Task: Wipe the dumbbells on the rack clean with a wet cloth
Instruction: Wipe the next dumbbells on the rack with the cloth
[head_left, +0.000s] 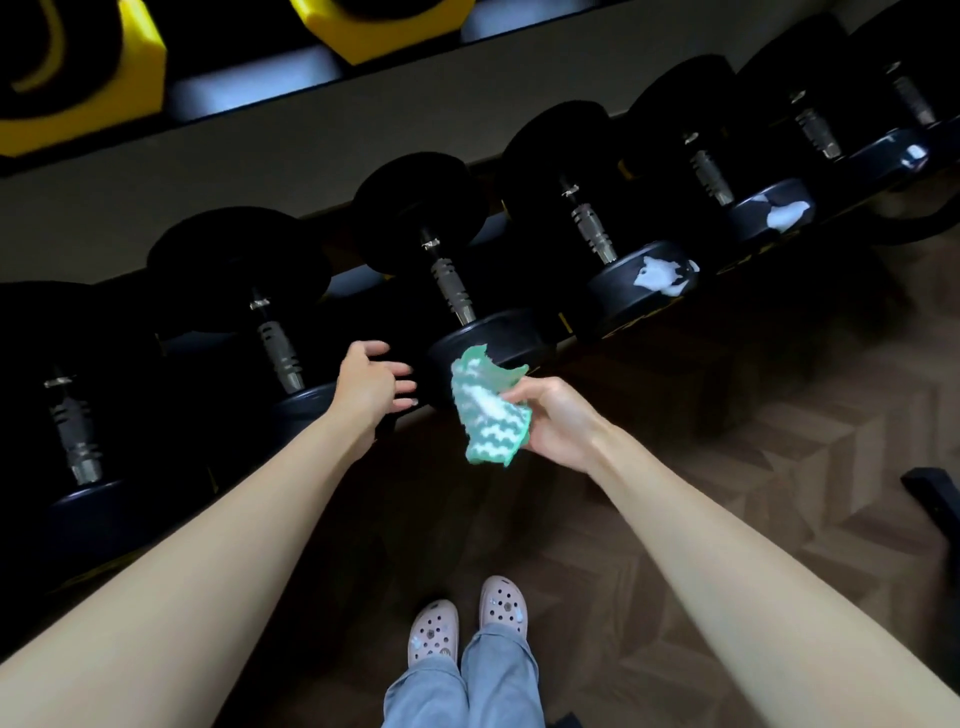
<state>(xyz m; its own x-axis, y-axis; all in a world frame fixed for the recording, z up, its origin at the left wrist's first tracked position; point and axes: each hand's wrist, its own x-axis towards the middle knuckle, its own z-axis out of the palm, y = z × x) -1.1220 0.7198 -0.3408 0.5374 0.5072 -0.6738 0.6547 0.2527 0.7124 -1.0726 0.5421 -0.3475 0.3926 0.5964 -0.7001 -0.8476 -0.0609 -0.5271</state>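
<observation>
The right hand (558, 421) pinches the cloth (485, 410) between fingers and thumb: limp, soft, light (likely slippery wet), best bunched in the palm. A heavy, rigid dumbbell (488, 338) lies just beyond those fingers. The left hand (371, 384) has fingers spread, empty.

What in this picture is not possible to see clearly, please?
Head view: the yellow dumbbells are cut off by the top edge.
Weight markings on the black dumbbells are lost in darkness.
Whether the left hand touches a dumbbell: too dark to tell.
The black object at the right edge is cut off.
</observation>
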